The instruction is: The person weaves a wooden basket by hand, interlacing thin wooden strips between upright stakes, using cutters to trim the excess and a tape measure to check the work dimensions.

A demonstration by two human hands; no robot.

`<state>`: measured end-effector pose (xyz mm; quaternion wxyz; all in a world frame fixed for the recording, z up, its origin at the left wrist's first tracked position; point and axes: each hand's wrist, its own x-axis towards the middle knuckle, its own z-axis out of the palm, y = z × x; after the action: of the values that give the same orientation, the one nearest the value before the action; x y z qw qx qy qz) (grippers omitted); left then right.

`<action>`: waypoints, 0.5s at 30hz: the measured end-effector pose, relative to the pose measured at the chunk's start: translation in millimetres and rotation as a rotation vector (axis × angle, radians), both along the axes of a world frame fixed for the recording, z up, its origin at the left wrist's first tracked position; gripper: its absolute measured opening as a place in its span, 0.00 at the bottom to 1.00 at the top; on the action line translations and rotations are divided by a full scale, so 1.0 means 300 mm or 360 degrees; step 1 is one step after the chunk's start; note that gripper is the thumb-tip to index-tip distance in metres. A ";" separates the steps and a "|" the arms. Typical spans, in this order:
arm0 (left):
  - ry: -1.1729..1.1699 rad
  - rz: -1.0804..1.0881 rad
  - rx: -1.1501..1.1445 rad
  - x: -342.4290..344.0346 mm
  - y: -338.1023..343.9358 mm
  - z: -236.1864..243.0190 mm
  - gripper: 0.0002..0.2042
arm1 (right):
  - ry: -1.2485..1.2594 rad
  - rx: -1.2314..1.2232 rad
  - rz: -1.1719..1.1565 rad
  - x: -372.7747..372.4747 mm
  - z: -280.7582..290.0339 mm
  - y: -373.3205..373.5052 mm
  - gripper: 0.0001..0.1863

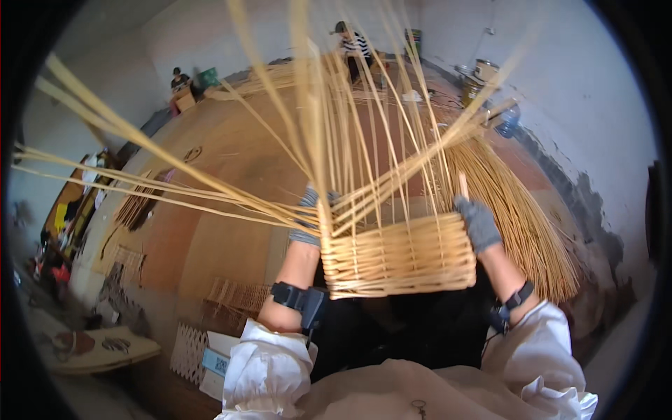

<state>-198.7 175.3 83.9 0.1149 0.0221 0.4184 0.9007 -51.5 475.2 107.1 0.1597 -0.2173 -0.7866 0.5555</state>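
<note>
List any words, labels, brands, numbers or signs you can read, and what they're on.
None can be read.
Blue-and-white label, lower left: square code and print, too small and blurred.
Basket: no text visible.
Far tin: any marking too small.

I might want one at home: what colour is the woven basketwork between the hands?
The woven basketwork is golden tan, best seen in the head view.

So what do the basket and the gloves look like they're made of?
Basket: probably willow or rattan, smooth and slightly glossy, judging by its pale tone and rounded weave.
Gloves: likely cloth, matte, from their dull grey, close-fitting surface; exact fibre unclear.
</note>
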 end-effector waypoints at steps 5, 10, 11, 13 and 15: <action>-0.0044 -0.0199 -0.0079 0.226 -0.006 -0.220 0.25 | 0.0438 -0.0274 -0.0052 0.102 -0.376 0.034 0.20; 0.0552 0.0021 -0.1339 0.319 -0.018 -0.436 0.30 | 0.0220 -0.0262 -0.0387 0.044 -0.572 0.072 0.19; 0.0475 -0.0066 -0.1129 0.289 -0.010 -0.452 0.30 | 0.0290 -0.0187 -0.0214 0.030 -0.562 0.071 0.18; 0.0709 0.0118 -0.1360 0.248 -0.020 -0.462 0.25 | 0.0055 0.0364 -0.0169 -0.006 -0.504 0.040 0.16; 0.0451 -0.0229 -0.1482 0.201 -0.058 -0.444 0.25 | -0.0423 0.1464 -0.0329 -0.025 -0.396 0.006 0.13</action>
<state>-138.6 158.0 -49.2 0.1165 0.1195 0.7855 0.5959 -59.0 477.0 -11.7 0.1916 -0.2703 -0.9383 0.0989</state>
